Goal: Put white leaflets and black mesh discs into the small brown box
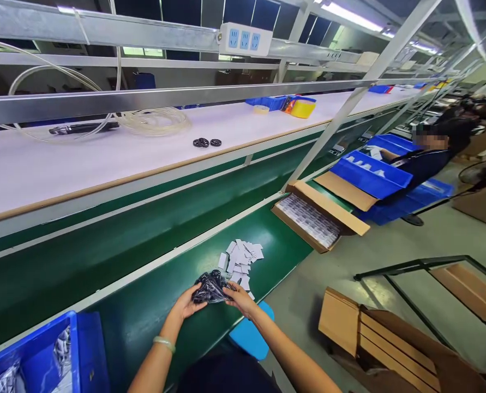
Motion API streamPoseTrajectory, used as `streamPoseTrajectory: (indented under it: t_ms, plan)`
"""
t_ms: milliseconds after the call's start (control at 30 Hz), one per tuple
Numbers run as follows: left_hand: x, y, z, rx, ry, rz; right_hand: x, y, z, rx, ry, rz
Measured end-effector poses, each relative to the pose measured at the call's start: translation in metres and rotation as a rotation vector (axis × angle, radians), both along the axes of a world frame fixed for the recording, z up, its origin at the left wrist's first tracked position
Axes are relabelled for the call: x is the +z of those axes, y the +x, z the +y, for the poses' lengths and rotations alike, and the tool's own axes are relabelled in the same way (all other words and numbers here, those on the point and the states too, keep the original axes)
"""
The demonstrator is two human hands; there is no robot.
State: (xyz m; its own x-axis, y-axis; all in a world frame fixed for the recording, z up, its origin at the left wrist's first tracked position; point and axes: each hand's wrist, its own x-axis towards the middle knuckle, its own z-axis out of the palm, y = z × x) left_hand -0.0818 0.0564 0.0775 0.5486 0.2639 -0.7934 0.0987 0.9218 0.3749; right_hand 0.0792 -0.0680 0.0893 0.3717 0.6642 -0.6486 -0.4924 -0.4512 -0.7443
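Between my two hands is a clear plastic bag of black parts (211, 287), held just above the green bench. My left hand (186, 302) grips its left side, thumb and fingers closed on the plastic. On the opposite side, my right hand (239, 298) pinches the bag's edge. What the black parts are, I cannot make out through the shiny film. Right behind the bag lies a loose pile of small white cards (240, 258), spread on the green bench top (156, 278).
A blue bin (76, 349) with bagged items stands at the left. An open carton (308, 221) of packed white pieces sits at the bench's right end. Beyond it, a person sits by blue crates (369, 174). A blue stool (253, 333) and cardboard boxes (390, 344) are below.
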Motion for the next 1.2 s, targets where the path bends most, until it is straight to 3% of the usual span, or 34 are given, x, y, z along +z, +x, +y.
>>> streamPoseTrajectory:
  t_ms: [233, 400, 533, 700, 900, 1067, 1200]
  plan:
    - [-0.009, -0.004, 0.015, -0.005, 0.17, 0.062, -0.006, 0.016, 0.029, 0.098, -0.105, -0.157]
    - [-0.022, 0.001, 0.025, -0.088, 0.308, 0.276, -0.009, 0.022, 0.051, 0.25, -0.266, -0.275]
    - [-0.026, 0.007, 0.037, -0.074, 0.492, 0.397, -0.01, 0.025, 0.066, 0.295, -0.307, -0.375]
    - [-0.012, 0.006, 0.053, -0.026, 0.718, 0.366, -0.001, 0.036, 0.072, 0.371, -0.307, -0.512]
    - [0.009, 0.004, 0.072, -0.062, 0.955, 0.383, 0.025, 0.052, 0.075, 0.509, -0.261, -0.796]
    - [0.028, 0.011, 0.088, -0.088, 1.206, 0.412, 0.05, 0.063, 0.079, 0.505, -0.196, -1.055]
    - [0.041, 0.022, 0.098, -0.105, 1.266, 0.363, 0.061, 0.073, 0.078, 0.485, -0.178, -1.177]
